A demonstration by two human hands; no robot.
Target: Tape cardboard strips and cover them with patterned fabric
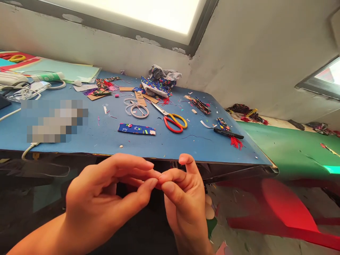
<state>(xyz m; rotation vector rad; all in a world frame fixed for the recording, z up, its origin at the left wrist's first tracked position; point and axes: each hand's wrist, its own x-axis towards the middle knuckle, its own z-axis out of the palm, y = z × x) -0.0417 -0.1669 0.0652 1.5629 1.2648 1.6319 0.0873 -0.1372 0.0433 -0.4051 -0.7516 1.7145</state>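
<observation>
My left hand [106, 198] and my right hand [183, 202] meet below the front edge of the blue table [186, 145]. Their fingertips pinch together round something small and reddish that I cannot make out. Past the hands, a strip of blue printed fabric [136, 129] lies flat on the table. Red-and-yellow-handled scissors [171, 119] lie just right of it.
A second pair of pale-handled scissors [136, 108], cardboard pieces, a fabric heap [159, 83] and red tassels [235, 141] are scattered on the table. White cables and a tube lie at far left. A green table [292, 152] adjoins on the right, with a red plastic chair [281, 209] below.
</observation>
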